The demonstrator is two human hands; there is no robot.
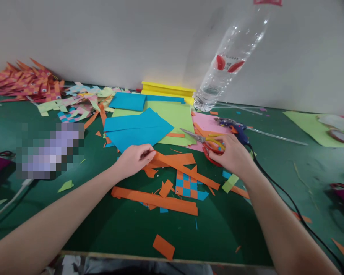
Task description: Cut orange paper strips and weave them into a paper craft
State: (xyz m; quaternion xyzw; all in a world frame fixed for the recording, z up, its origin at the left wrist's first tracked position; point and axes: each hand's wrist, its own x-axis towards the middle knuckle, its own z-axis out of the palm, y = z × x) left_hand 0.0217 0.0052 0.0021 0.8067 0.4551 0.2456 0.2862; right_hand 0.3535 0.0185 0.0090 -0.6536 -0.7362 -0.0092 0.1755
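Observation:
My left hand (pixel 137 159) is closed, pinching the left end of an orange paper strip (pixel 186 171) that slants down to the right. My right hand (pixel 232 152) is on the handles of a pair of scissors (pixel 199 138) with yellow and red grips; the slim blades point left over green paper. Below the held strip lies a blue-and-orange woven paper piece (pixel 186 186), partly covered. Closer to me rests a longer orange paper strip (pixel 157 200). Blue paper sheets (pixel 134 128) lie just beyond my left hand.
A clear plastic bottle (pixel 229 65) stands at the back. Beside my right hand lies a dark blue glue gun (pixel 237 130) with a black cord. Woven orange-red paper pieces (pixel 25 82) are heaped at the far left, near a blurred purple object (pixel 51 152). Paper scraps litter the green table (pixel 109 233).

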